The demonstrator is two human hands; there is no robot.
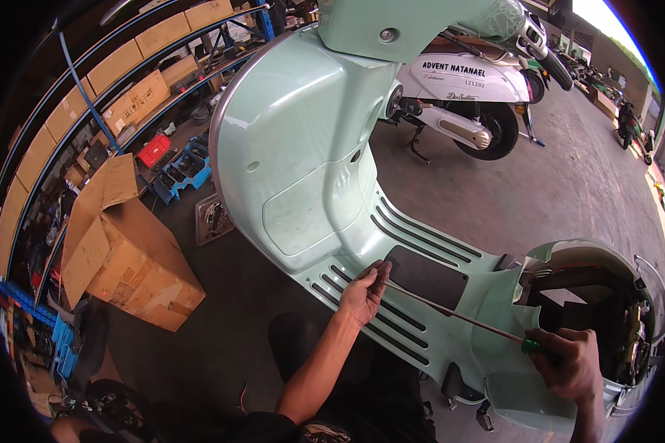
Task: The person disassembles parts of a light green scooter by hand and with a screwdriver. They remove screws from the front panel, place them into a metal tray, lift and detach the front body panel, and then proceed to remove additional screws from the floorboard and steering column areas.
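Note:
A long screwdriver (465, 316) with a thin metal shaft and a green handle slants across the mint-green scooter's footboard (428, 229). My right hand (569, 362) is wrapped round the handle, beside the scooter's rear body. At the other end of the shaft, my left hand (362, 297) pinches the tip between its fingers; whether a screw is held there is too small to tell. Just under the fingertips lies the corner of a dark rectangular panel (427, 277) set into the footboard. The front shield (288, 148) rises beyond my left hand.
The scooter's seat opening (591, 288) is uncovered at the right. An open cardboard box (148, 273) stands on the floor at the left, near a blue toolbox (188, 166) and shelving with cartons (133, 103). A white scooter (465, 81) is parked behind.

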